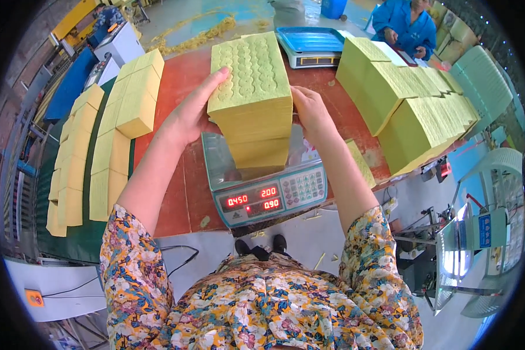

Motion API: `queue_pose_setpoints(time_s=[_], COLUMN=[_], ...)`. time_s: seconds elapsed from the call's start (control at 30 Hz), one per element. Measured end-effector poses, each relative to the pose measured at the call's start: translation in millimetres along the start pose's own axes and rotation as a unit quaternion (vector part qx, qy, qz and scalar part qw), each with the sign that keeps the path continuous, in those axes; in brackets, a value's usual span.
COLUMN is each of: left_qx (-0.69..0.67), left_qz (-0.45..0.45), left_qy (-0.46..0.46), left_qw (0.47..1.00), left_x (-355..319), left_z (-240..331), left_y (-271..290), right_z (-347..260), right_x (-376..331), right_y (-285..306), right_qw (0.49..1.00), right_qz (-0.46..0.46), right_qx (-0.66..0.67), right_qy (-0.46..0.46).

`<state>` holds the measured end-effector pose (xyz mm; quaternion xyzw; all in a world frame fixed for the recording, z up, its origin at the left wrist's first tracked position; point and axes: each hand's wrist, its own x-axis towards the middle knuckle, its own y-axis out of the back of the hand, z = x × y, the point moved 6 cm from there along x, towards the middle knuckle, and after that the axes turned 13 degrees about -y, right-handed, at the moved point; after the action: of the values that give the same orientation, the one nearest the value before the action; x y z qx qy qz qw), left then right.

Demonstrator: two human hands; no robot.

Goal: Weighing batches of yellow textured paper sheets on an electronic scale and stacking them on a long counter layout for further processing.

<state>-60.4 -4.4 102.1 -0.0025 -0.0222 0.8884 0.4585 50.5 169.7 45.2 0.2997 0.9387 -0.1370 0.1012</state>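
Note:
Between my two hands is a tall stack of yellow paper sheets [251, 70], its top sheet pressed with rows of round scalloped marks. My left hand [192, 111] grips its left side, thumb lying along the top edge. On the opposite side my right hand [314, 112] is closed against the stack, its fingers partly hidden behind it. Below is a digital weighing scale [271, 198] with lit red digits and a keypad. The stack's lower end is over the scale's pan; whether it rests there or hangs just above, I cannot tell.
Yellow paper stacks [137, 93] line a green conveyor belt [46, 245] at left. More stacks [414, 116] stand at right on the red table [175, 192]. Behind is a second scale with a blue tray [309, 39]. A co-worker in blue [408, 29] is at far right, near a fan [484, 227].

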Motion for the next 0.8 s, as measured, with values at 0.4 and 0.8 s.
queue_pose_setpoints(time_s=[0.4, 0.8], left_qx=[0.045, 0.107], left_qz=[-0.005, -0.003], left_qy=[-0.006, -0.044], left_qw=[0.999, 0.993], left_x=[6.7, 4.4], left_z=[-14.3, -19.0], left_y=[0.7, 15.6], right_z=[14.0, 23.0], right_x=[7.9, 11.6], right_y=[4.0, 8.3], right_qw=[0.999, 0.991], right_qz=[0.024, 0.07], right_qx=[-0.028, -0.068], right_qy=[0.018, 0.096])
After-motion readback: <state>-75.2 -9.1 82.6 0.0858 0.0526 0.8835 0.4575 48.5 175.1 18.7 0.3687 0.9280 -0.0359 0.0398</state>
